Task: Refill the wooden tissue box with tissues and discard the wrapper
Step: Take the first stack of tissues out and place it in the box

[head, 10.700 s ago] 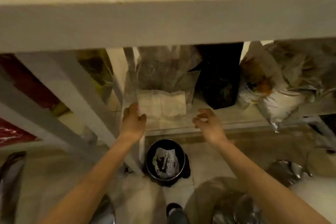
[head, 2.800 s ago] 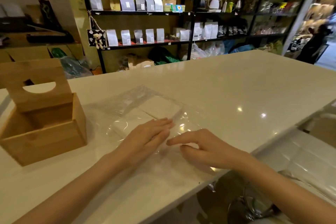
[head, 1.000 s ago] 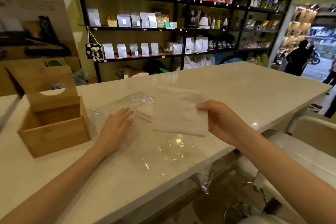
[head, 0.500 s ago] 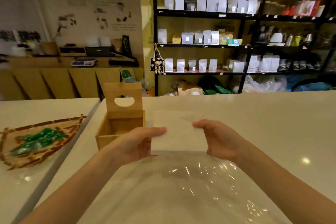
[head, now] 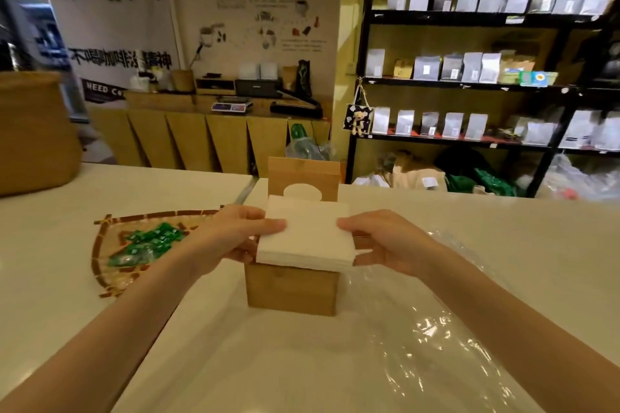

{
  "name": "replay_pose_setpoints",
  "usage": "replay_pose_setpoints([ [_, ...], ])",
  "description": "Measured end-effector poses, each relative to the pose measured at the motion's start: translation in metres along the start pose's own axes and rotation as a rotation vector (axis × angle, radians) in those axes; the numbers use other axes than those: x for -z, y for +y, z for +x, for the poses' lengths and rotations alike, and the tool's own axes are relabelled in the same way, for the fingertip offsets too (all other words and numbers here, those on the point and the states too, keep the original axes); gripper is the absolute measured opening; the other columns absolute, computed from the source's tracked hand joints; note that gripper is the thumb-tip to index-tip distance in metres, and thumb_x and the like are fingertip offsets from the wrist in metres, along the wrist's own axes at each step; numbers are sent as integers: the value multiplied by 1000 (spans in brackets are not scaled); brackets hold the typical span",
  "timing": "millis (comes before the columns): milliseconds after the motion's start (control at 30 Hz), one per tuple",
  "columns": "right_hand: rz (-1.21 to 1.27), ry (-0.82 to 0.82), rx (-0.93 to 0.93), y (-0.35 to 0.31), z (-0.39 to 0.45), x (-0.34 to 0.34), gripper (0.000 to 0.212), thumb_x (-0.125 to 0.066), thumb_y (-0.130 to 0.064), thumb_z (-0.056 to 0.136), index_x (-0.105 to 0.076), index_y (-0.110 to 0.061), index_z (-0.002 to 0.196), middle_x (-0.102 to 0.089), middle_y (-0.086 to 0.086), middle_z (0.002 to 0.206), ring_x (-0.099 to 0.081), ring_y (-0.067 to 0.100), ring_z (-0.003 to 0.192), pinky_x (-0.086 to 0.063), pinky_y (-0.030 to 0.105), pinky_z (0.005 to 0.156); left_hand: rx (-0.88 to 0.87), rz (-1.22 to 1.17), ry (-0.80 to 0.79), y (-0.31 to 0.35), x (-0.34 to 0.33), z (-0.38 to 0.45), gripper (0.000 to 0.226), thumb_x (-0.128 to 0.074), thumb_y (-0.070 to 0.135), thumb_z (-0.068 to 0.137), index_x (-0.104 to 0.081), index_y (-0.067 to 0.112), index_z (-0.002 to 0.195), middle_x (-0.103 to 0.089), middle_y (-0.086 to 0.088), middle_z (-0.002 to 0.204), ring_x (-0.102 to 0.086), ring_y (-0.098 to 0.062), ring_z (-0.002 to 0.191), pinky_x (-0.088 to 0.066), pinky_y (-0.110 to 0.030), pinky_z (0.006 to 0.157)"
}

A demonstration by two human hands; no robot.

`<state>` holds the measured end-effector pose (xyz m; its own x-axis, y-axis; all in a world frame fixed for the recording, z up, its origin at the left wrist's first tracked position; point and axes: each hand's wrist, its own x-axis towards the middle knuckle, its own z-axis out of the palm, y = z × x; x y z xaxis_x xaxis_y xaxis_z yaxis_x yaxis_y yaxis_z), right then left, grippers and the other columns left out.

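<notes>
- We note one woven tray [head: 100, 246] of green candies [head: 147, 241] at left.
- Left hand [head: 231, 238] and right hand [head: 385, 241] each pinch one tissue stack [head: 307, 235], directly above one open wooden tissue box [head: 292, 288].
- One clear wrapper [head: 446, 339] lies on the counter [head: 520, 231], at right.

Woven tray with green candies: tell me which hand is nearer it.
Left. The left hand is just right of the woven tray; the right hand is farther right.
</notes>
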<state>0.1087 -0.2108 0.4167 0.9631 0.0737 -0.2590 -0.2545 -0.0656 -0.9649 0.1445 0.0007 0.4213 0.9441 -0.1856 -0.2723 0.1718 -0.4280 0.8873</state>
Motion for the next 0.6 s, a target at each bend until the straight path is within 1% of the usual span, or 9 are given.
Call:
replay_pose_setpoints([
  [33, -23, 33, 3, -1, 4, -2, 27, -62, -18, 85, -59, -6, 109, -69, 8, 96, -68, 18, 83, -57, 26, 54, 14, 43, -11, 0, 4, 4, 67, -68, 45, 71, -46, 16, 127, -62, -2, 98, -63, -20, 84, -53, -29, 65],
  [67, -45, 60, 5, -3, 8, -3, 29, -64, -19, 83, -60, -6, 109, -70, 8, 95, -68, 18, 82, -57, 26, 55, 18, 76, -22, 0, 7, 7, 69, -66, 47, 72, -45, 15, 129, -63, -2, 99, -63, -19, 79, -51, -26, 59],
  [167, -171, 153, -11, -7, 16, -7, 25, -68, -27, 79, -65, -10, 97, -71, 4, 87, -67, 16, 77, -54, 26, 58, 6, 103, -42, 1, 15, 17, 51, -56, 51, 79, -55, 15, 116, -65, -3, 98, -62, -18, 70, -44, -21, 51],
  [267, -251, 275, -37, -8, 22, -11, 17, -69, -30, 77, -65, -15, 83, -66, 0, 80, -57, 15, 75, -47, 26, 62, -10, 171, -65, 4, 21, 25, 33, -54, 47, 82, -58, 21, 101, -66, 1, 92, -62, -16, 64, -42, -19, 48],
  [333, -284, 325, -49, -7, 24, -15, 24, -69, -29, 78, -64, -12, 93, -62, 1, 88, -52, 16, 81, -45, 25, 63, -25, 218, -81, 4, 22, 30, 27, -56, 46, 81, -60, 24, 95, -67, 3, 89, -64, -13, 56, -40, -17, 43],
  [400, -309, 357, -51, -6, 25, -16, 33, -70, -28, 78, -62, -10, 104, -57, 2, 100, -50, 18, 92, -44, 25, 65, -62, 241, -54, 6, 22, 32, 17, -59, 44, 81, -61, 27, 82, -65, 6, 80, -60, -9, 40, -37, -15, 37],
  [467, -327, 377, -46, -5, 27, -16, 32, -71, -27, 76, -63, -11, 102, -53, 2, 107, -48, 18, 98, -44, 27, 74, -103, 258, -21, 7, 23, 34, 15, -62, 41, 79, -62, 27, 75, -62, 8, 63, -51, -8, 31, -34, -16, 35],
  [533, -352, 394, -42, -5, 27, -17, 29, -72, -27, 76, -65, -11, 99, -52, 1, 107, -46, 17, 99, -43, 30, 83, -102, 274, -7, 8, 23, 36, 16, -65, 39, 77, -65, 23, 73, -55, 6, 48, -44, -10, 41, -32, -19, 40],
  [600, -372, 401, -15, -6, 28, -18, 26, -72, -24, 76, -68, -9, 96, -55, 0, 100, -49, 15, 92, -40, 30, 83, -76, 293, -4, 7, 23, 38, 15, -68, 37, 75, -69, 22, 77, -54, 3, 60, -44, -13, 58, -34, -23, 49],
])
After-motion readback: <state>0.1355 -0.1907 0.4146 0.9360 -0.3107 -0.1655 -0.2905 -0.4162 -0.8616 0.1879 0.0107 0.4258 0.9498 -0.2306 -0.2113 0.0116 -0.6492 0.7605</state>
